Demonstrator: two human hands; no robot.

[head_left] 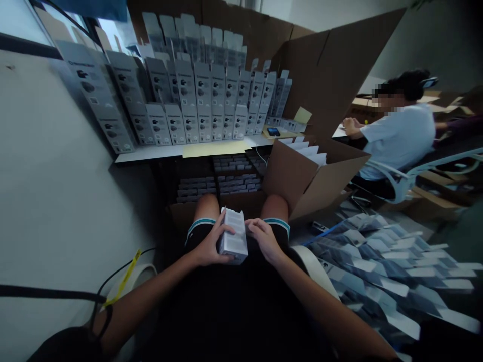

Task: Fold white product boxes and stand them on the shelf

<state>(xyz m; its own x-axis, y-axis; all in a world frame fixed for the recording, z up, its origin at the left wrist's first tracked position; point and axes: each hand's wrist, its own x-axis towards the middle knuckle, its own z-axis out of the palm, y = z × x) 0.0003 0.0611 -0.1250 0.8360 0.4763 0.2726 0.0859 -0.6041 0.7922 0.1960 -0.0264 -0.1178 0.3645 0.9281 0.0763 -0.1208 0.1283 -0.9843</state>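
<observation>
The person sits with a small white carton (233,236) held over the lap, between the knees. The left hand (209,247) wraps the carton's left side with its fingers (222,227) clamped on the top and edge, while the right hand (264,239) rests against the right side, its fingers curled together at the carton's upper end, seemingly working at a flap there, though the end itself is too small to read. Judging by what lies about, the work is well in hand but far from over: on the tabletop (151,152) ahead, many upright grey product boxes (196,100) stand in rows against the wall, and beneath it two open cardboard cases (219,181) look nearly filled with stacked small cartons. An open cardboard box (313,176) at the right knee holds flat white sheets (307,150), and a large heap of flat, unfolded carton blanks (388,271) spreads over the floor to the right, which suggests plenty is left to fold. Well apart on the right, another person (400,130) sits in a chair at a separate desk.
</observation>
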